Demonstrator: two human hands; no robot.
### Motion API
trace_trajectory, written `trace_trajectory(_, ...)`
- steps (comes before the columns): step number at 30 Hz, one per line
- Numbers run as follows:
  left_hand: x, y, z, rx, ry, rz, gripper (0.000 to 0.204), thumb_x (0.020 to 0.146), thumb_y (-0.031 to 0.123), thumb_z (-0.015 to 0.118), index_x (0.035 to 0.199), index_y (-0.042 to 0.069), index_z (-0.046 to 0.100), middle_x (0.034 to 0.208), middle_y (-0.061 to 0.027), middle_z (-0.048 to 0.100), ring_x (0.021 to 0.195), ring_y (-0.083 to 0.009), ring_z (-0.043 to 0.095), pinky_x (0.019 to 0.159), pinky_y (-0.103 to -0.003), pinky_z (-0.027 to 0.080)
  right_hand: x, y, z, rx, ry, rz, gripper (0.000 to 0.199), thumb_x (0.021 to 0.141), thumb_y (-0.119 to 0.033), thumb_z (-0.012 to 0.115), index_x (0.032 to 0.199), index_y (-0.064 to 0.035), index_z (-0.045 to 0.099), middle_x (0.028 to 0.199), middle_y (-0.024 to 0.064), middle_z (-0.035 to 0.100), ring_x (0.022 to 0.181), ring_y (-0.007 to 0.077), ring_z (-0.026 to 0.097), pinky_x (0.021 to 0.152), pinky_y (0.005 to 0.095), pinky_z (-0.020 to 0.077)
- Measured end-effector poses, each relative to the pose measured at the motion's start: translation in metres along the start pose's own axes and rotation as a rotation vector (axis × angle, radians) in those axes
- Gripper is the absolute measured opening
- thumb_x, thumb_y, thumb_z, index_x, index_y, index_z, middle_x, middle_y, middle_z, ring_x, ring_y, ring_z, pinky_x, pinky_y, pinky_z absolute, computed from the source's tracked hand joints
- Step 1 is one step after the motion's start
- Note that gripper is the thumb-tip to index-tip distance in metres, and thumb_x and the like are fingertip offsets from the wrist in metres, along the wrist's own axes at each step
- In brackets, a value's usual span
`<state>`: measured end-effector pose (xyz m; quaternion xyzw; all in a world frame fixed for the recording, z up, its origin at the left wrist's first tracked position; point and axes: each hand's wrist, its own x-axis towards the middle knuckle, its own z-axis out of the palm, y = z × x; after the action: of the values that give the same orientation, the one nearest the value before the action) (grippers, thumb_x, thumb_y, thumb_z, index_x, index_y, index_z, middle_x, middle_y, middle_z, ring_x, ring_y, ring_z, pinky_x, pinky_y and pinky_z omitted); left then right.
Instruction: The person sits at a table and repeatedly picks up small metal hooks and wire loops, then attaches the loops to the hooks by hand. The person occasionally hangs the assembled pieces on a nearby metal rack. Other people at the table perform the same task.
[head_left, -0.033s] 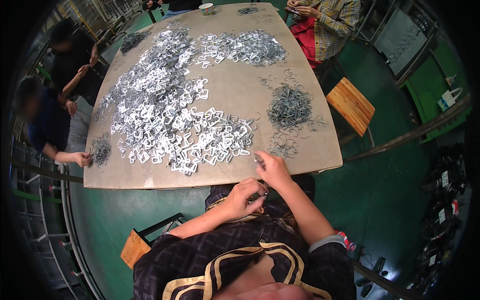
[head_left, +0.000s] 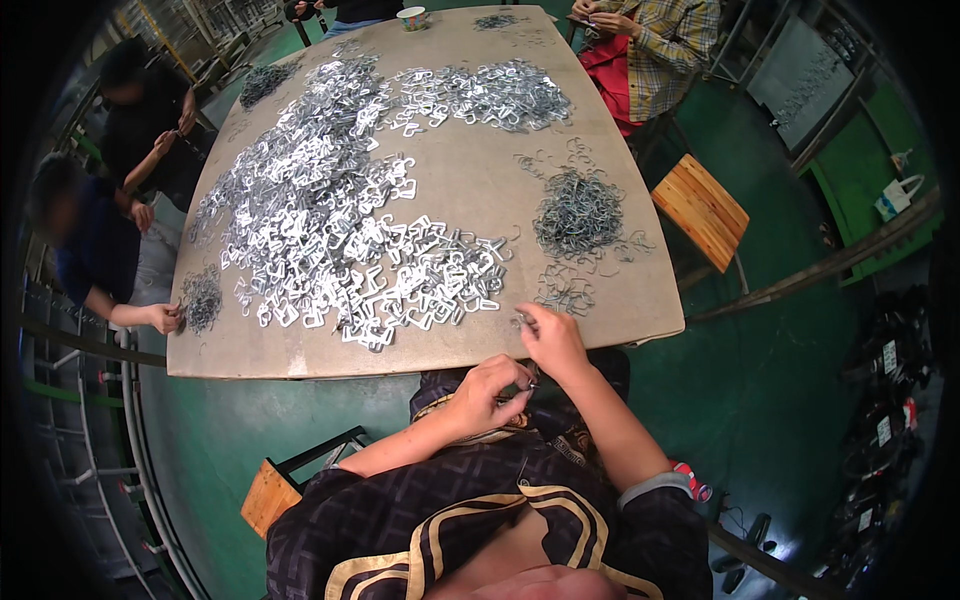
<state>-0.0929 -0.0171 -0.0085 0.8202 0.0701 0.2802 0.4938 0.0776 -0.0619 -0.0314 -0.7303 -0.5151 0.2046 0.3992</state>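
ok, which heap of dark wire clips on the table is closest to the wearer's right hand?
The small loose scatter of dark wire clips at the near table edge, just beyond the right hand. The dense round heap lies farther back.

Dark patterned top w/ tan trim, sleeves pushed up.

Green floor (head_left: 780, 400), big tan table (head_left: 480, 190), wooden stool (head_left: 700, 208) at right, another (head_left: 268, 495) lower left, metal racks (head_left: 60, 420) along left.
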Motion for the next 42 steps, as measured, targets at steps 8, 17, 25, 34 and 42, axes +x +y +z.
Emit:
trace_trajectory(8, 0.009, -0.004, 0.015, 0.097, 0.107, -0.095, 0.018, 0.075, 0.000, 0.075, 0.088, 0.001, 0.062, 0.087, -0.0127, 0.066, 0.078, -0.0291, 0.065, 0.069, -0.035, 0.050, -0.042, -0.017, -0.035, 0.712, 0.106, 0.264, 0.018, 0.089, 0.003, 0.062, 0.107, 0.0089, 0.063, 0.091, 0.0124, 0.071, 0.081, 0.0151, 0.069, 0.072, 0.0288, 0.0591)
trace_trajectory(17, 0.011, -0.001, 0.023, 0.201, 0.063, -0.095, 0.017, 0.075, 0.003, 0.075, 0.089, 0.003, 0.065, 0.081, -0.0126, 0.066, 0.075, -0.0335, 0.063, 0.067, -0.040, 0.050, -0.074, -0.029, -0.032, 0.485, 0.250, 0.143, 0.016, 0.088, 0.002, 0.065, 0.103, 0.0054, 0.068, 0.090, 0.0116, 0.073, 0.081, 0.0150, 0.071, 0.072, 0.0275, 0.0563)
trace_trajectory(25, 0.046, -0.042, -0.028, 0.660, 0.156, -0.007, 0.025, 0.077, 0.001, 0.068, 0.102, 0.001, 0.068, 0.111, -0.0140, 0.066, 0.101, -0.0320, 0.062, 0.087, -0.039, 0.051, -0.080, -0.016, -0.033, 0.425, 0.344, 0.088, 0.015, 0.088, 0.002, 0.064, 0.101, 0.0038, 0.069, 0.089, 0.0124, 0.072, 0.079, 0.0173, 0.072, 0.070, 0.0279, 0.0563)
trace_trajectory(34, 0.062, -0.068, -0.011, 0.771, -0.040, 0.050, 0.019, 0.077, 0.009, 0.063, 0.094, 0.004, 0.069, 0.096, -0.0094, 0.064, 0.093, -0.0270, 0.058, 0.081, -0.037, 0.048, -0.089, -0.017, -0.036, 0.369, 0.354, 0.064, 0.014, 0.087, 0.001, 0.066, 0.100, 0.0028, 0.070, 0.090, 0.0123, 0.072, 0.078, 0.0178, 0.071, 0.068, 0.0282, 0.0555)
trace_trajectory(42, 0.104, -0.081, 0.017, 0.975, -0.233, 0.170, 0.009, 0.075, 0.011, 0.058, 0.075, 0.004, 0.064, 0.080, -0.0102, 0.061, 0.079, -0.0264, 0.061, 0.069, -0.036, 0.053, -0.091, -0.017, -0.032, 0.354, 0.335, 0.062, 0.022, 0.084, 0.003, 0.067, 0.106, 0.0027, 0.067, 0.093, 0.0131, 0.072, 0.081, 0.0184, 0.072, 0.072, 0.0292, 0.0564)
